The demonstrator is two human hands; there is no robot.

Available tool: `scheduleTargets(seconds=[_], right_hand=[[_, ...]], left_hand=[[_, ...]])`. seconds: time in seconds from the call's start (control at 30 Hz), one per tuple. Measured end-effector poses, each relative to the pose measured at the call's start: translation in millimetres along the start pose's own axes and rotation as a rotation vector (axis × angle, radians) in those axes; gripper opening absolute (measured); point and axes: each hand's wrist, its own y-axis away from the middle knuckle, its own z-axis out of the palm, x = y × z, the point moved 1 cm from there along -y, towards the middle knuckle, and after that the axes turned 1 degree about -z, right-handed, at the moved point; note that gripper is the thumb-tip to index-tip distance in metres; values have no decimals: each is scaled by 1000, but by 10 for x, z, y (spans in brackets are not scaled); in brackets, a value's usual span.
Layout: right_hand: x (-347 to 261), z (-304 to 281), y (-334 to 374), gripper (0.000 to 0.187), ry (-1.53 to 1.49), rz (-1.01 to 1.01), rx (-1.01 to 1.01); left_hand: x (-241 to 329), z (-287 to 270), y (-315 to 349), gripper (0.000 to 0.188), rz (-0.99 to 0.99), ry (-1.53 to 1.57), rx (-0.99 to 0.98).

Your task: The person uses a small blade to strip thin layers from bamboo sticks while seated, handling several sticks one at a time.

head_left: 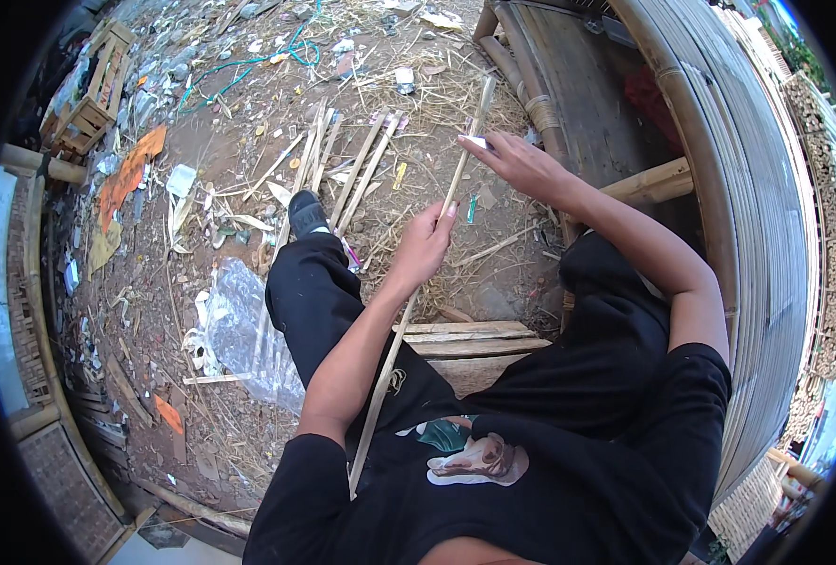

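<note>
A long, thin bamboo strip (380, 386) runs slantwise from my lap up past both hands, its far end above the ground. My left hand (425, 243) is closed round it near the middle. Farther up, my right hand (522, 165) has its fingers pinched at the strip, with a small bright white piece (475, 141) at their tips. Whether that piece is a blade or a wrap, I cannot tell. Several more bamboo strips (371, 169) lie on the ground beyond my left foot.
A slatted wooden board (474, 348) is between my legs. On the right stands a bamboo platform (710, 169) with a bundle of canes. Clear plastic sheeting (244, 315), an orange scrap (134, 169) and green cord (296, 52) litter the ground; a wooden crate (93, 89) stands far left.
</note>
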Motion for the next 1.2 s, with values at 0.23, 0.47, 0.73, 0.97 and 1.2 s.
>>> scheduleTargets(seconds=[0.23, 0.47, 0.73, 0.97, 1.2], right_hand=[[209, 19, 50, 68, 86, -36, -74], [392, 88, 94, 67, 175, 3, -66], [50, 72, 108, 68, 29, -84, 30], [345, 56, 122, 70, 87, 35, -131], [232, 138, 119, 70, 59, -54, -43]], left_hand=[[170, 8, 67, 27, 10, -270, 25], [185, 16, 72, 27, 32, -371, 65], [210, -30, 69, 29, 45, -363, 118], [195, -6, 100, 25, 62, -441, 96], [224, -8, 100, 26, 15, -419, 86]])
